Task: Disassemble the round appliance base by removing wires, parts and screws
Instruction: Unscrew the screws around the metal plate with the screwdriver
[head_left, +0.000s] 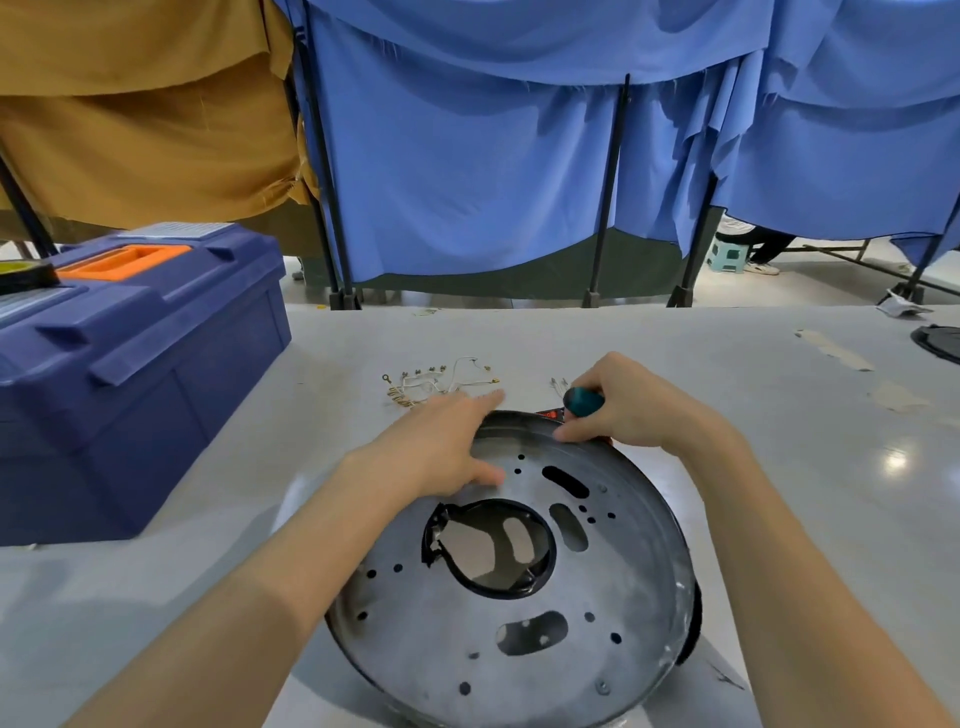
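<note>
The round grey metal appliance base (519, 613) lies tilted on the table in front of me, with a big round hole in its middle and several slots and screw holes. My left hand (441, 441) rests on its far left rim, fingers straight, thumb on the plate. My right hand (634, 405) grips a screwdriver with a teal handle (584, 401) at the far rim; its tip is hidden behind the rim. Removed white wires with terminals and small screws (441, 382) lie on the table just beyond the base.
A dark blue toolbox (130, 374) with an orange handle stands at the left. A black round part (940, 343) sits at the table's right edge. Blue and tan curtains on black stands hang behind the table.
</note>
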